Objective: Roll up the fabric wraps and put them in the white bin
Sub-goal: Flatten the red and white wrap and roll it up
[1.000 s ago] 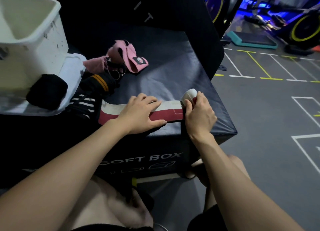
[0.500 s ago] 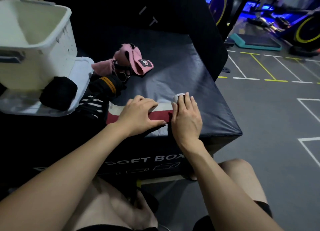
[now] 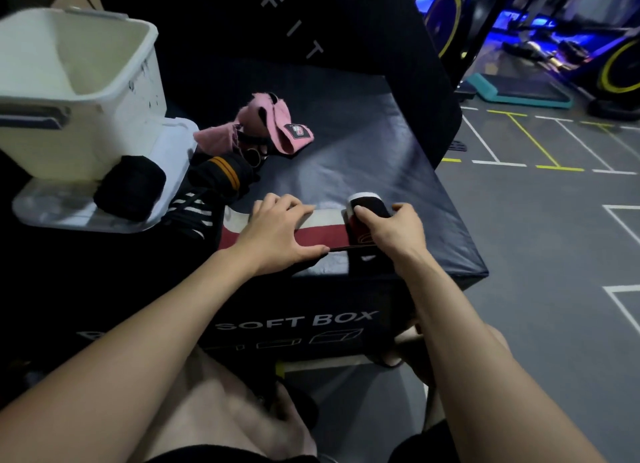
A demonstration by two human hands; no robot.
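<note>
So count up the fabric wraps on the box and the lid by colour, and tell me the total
Red and white wrap, part rolled, right hand grips the roll, left hand presses the flat part: 1
Pink wrap: 1
Black roll: 1
Black with orange stripe: 1
Black with white stripes: 1
Total: 5

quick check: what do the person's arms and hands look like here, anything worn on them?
Both forearms are bare up to the frame edge: no sleeves show. The left hand and right hand have no gloves, and no rings, watch or wristband are visible. Nails look short and unpainted. No markings can be made out in the dim light.
</note>
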